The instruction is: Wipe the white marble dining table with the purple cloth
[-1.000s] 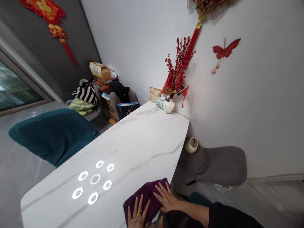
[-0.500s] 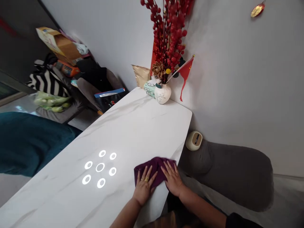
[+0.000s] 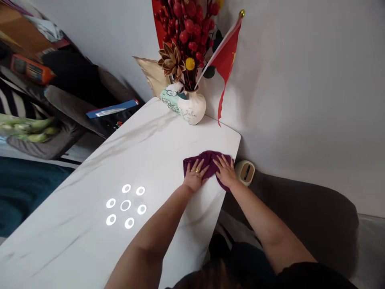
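A purple cloth [image 3: 207, 162] lies bunched on the white marbled table [image 3: 144, 160], close to its right edge. My left hand [image 3: 195, 175] presses flat on the cloth's left part, fingers spread, with a gold ring showing. On the cloth's right part rests my right hand [image 3: 225, 172], its fingers also stretched out and apart. Part of the cloth hangs at the table's edge below my right hand. Neither hand is closed around the fabric.
A white vase [image 3: 194, 107] with red berry stems and a small red flag [image 3: 225, 56] stands at the far corner, beside a green patterned box [image 3: 170, 100] and a gold bag [image 3: 155, 76]. Right of the table are a cream container [image 3: 245, 171] and a dark grey seat [image 3: 294, 208].
Both hands have slid the purple cloth away from me and slightly right along the table's edge, toward the vase. The view has moved closer to the vase.
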Demonstrator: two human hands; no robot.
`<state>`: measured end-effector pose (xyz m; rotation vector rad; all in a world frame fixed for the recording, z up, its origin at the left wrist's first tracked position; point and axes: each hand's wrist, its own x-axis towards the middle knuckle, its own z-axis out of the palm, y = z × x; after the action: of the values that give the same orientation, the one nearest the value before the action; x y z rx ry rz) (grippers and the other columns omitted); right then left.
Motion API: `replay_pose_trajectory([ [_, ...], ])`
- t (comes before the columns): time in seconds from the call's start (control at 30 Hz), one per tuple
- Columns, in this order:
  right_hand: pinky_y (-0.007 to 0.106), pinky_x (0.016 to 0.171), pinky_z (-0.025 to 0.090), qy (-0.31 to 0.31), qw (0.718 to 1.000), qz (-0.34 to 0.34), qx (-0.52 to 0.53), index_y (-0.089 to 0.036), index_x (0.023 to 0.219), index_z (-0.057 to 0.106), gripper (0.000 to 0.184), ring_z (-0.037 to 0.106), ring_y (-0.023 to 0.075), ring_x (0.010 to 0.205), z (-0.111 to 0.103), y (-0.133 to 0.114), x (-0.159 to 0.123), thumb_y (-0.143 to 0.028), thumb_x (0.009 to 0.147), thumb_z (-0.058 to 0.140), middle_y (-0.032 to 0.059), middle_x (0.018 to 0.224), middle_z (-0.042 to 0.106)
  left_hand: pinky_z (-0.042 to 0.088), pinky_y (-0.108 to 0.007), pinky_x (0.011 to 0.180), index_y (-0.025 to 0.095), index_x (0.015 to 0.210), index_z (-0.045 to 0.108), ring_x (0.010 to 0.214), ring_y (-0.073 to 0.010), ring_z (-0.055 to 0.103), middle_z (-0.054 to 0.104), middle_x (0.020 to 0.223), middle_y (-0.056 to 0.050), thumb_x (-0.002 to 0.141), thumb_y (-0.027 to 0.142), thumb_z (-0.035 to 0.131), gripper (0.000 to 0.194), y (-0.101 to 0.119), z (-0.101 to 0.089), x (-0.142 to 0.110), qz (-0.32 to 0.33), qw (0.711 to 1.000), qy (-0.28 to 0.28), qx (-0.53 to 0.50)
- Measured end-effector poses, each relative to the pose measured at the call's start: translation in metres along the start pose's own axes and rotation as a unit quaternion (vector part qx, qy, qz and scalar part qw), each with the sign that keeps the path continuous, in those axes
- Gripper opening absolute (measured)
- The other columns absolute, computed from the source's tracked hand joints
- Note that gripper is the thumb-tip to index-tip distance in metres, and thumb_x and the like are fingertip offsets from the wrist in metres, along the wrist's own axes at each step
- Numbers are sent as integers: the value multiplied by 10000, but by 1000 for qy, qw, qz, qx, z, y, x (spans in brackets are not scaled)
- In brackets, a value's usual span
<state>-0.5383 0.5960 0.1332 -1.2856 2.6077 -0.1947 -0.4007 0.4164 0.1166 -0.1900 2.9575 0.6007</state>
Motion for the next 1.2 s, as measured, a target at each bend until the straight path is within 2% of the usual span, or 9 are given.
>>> replay_pose_trajectory([
  [0.17,710,1284,54,3,999,39,6,-321,1626,415,631,126,287,1645,-14,9,26,-294,1004,520,33,1760,264,136,-720,1297,313,1650,365,1641,-375,151,173,1783,-67,1029,457,544,663,3,1,31,-44,999,15,2],
  [0.33,614,1325,50,-5,998,59,34,-237,1655,371,674,115,275,1650,0,-26,-15,-291,998,510,76,1773,211,200,-658,1311,256,1638,398,1636,-354,189,224,1769,-81,1027,391,541,642,13,8,-13,-30,999,18,6],
  [0.5,606,1335,36,-11,998,42,48,-222,1662,363,699,92,291,1654,33,-83,-93,-257,981,516,87,1779,175,276,-624,1299,223,1576,500,1618,-336,258,291,1744,-86,1010,358,574,587,20,18,-111,4,1000,24,12],
  [0.67,632,1336,47,-27,998,-6,62,-244,1678,328,739,46,308,1657,79,-149,-189,-248,970,537,70,1785,119,400,-609,1235,238,1481,612,1556,-350,394,419,1683,-100,955,299,648,531,17,38,-235,35,998,41,28],
  [0.73,654,1331,56,-54,995,-35,73,-270,1695,273,791,25,317,1657,94,-175,-225,-241,956,554,51,1787,67,463,-594,1179,253,1452,634,1518,-353,454,463,1658,-105,932,296,664,523,12,55,-289,71,992,80,69],
  [0.83,685,1318,73,-112,985,-96,93,-294,1715,158,887,0,336,1654,98,-206,-266,-244,938,582,52,1782,-10,476,-525,1159,298,1440,628,1512,-320,462,459,1670,-74,887,229,665,559,5,82,-364,85,976,151,134],
  [0.93,677,1318,72,-168,964,-170,113,-288,1719,87,910,-19,331,1653,82,-224,-283,-280,958,588,75,1775,-37,417,-472,1197,309,1435,624,1517,-297,447,482,1659,-59,845,218,676,599,0,99,-415,83,962,196,173],
  [1.07,660,1325,58,-187,950,-215,131,-262,1719,107,833,-31,315,1653,70,-225,-273,-388,1023,547,91,1777,-20,323,-454,1258,317,1393,644,1536,-275,415,529,1624,-45,816,200,659,589,-3,101,-420,71,957,217,179],
  [1.2,663,1327,112,-116,979,-130,102,-318,1712,170,840,69,317,1653,89,-208,-238,-353,991,598,55,1782,67,414,-496,1206,314,1441,617,1550,-290,405,485,1657,-54,825,164,633,633,-6,90,-362,49,963,196,180],
])
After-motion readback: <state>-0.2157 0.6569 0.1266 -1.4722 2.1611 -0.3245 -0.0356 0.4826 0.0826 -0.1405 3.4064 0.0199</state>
